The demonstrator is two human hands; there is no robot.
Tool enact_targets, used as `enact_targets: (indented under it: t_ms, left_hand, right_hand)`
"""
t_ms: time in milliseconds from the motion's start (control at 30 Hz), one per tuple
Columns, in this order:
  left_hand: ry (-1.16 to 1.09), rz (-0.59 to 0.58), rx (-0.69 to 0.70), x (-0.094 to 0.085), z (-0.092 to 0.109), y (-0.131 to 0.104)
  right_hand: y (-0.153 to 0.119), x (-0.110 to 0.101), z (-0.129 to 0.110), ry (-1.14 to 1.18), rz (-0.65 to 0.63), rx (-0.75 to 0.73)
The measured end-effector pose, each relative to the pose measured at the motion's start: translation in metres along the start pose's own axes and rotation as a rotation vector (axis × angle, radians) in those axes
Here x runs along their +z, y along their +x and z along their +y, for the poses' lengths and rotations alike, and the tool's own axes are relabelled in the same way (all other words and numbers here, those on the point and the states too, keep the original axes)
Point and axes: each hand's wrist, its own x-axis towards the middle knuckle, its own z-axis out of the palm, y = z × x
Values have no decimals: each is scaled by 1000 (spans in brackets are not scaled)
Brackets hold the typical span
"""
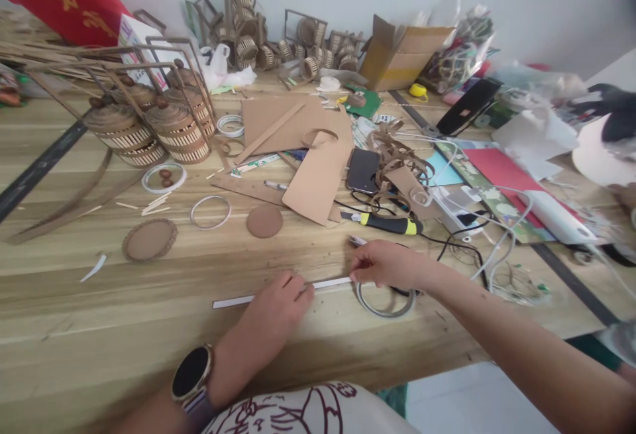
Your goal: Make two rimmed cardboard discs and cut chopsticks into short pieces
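A narrow strip with a white top face [233, 302] lies across the near part of the table and looks like double-sided tape. Over its middle, my left hand [281, 301] presses down with bent fingers held together. My right hand [375, 265] pinches the strip's right end between thumb and fingers. Just under that hand a tape roll [387, 313] lies on the wood, its upper part covered. Scissors [356, 240] poke out behind my right hand, mostly hidden. A brown cardboard disc [265, 221] and a round piece with a braided rim [150, 240] lie farther off.
Lidded woven baskets [176, 126] with tall handles stand at left. A yellow-black utility knife [390, 224] lies beyond my right hand, near a phone [363, 170] and brown card [315, 179]. Cables [501, 248] tangle at right. A cardboard box [405, 56] stands at the back.
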Motion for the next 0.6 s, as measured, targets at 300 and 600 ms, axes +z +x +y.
enact_targets:
  t_ms: [300, 600]
  left_hand:
    - [45, -16, 1, 1, -1, 2]
    - [66, -21, -2, -1, -1, -2]
  right_hand:
    - [-1, 2, 2, -201, 100, 68]
    - [-5, 6, -8, -308, 155, 143]
